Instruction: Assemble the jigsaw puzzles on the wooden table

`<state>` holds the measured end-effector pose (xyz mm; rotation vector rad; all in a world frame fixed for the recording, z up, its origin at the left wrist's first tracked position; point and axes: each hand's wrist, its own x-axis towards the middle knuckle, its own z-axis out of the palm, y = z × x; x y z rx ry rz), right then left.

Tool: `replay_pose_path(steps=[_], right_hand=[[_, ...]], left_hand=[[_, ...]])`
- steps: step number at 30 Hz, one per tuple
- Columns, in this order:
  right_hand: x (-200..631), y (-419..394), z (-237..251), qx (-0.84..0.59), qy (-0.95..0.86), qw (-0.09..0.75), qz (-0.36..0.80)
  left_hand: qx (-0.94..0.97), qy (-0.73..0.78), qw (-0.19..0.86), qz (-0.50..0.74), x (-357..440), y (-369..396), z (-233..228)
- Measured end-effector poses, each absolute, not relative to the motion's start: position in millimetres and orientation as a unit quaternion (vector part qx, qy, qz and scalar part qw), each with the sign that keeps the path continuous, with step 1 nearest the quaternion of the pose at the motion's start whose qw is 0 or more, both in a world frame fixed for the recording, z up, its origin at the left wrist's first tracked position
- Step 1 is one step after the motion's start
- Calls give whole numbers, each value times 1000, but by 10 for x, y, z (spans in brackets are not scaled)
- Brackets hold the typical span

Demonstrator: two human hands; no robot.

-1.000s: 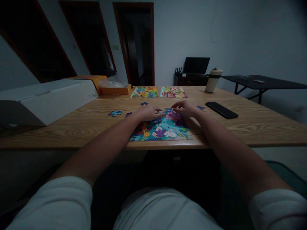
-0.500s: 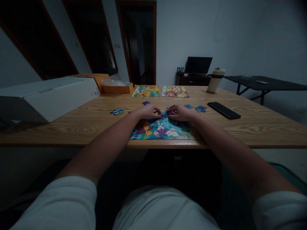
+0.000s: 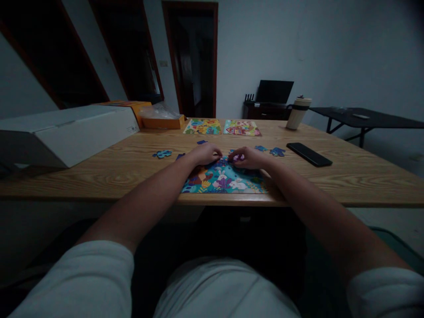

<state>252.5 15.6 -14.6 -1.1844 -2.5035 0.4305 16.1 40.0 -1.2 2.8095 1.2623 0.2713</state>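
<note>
A partly assembled jigsaw puzzle point(image 3: 225, 182) with rabbits and plants on teal lies at the table's front edge. Over its upper left part rests my left hand point(image 3: 206, 154), thumb and fingertips pinched together; whatever is between them is too small to make out. My right hand point(image 3: 249, 158) is at the upper right, fingers curled on a purple-patterned puzzle piece that they partly cover. Loose blue puzzle pieces lie about: one at the left point(image 3: 162, 154), one beyond my left hand point(image 3: 202, 142), and one at the right point(image 3: 277, 152). The hands hide the puzzle's upper edge.
A large white box point(image 3: 82, 128) stands at the left, with an orange tray point(image 3: 162, 122) holding clear plastic beside it. Two picture puzzles, one yellow-green point(image 3: 202, 126) and one pink point(image 3: 242, 127), lie farther back. A phone point(image 3: 308, 154) and a cream tumbler point(image 3: 298, 115) are at the right.
My fingertips have shifted slightly along the puzzle's upper edge, and the right fingers are curled more tightly. The blue piece between the hands now sits less distinctly against the puzzle.
</note>
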Motion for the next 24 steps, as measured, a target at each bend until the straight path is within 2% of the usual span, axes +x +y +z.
replay_pose_path(steps=[8, 13, 18, 24], right_hand=[[2407, 96, -162, -442, -871, 204, 61], [2480, 109, -123, -424, -863, 240, 137], [2578, 169, -139, -440, -862, 183, 174], [2570, 215, -184, -405, -874, 185, 194]], left_hand=[[910, 402, 62, 79, 194, 313, 33], [910, 401, 77, 66, 203, 314, 33], [923, 368, 91, 62, 186, 345, 3], [900, 425, -8, 91, 183, 335, -4]])
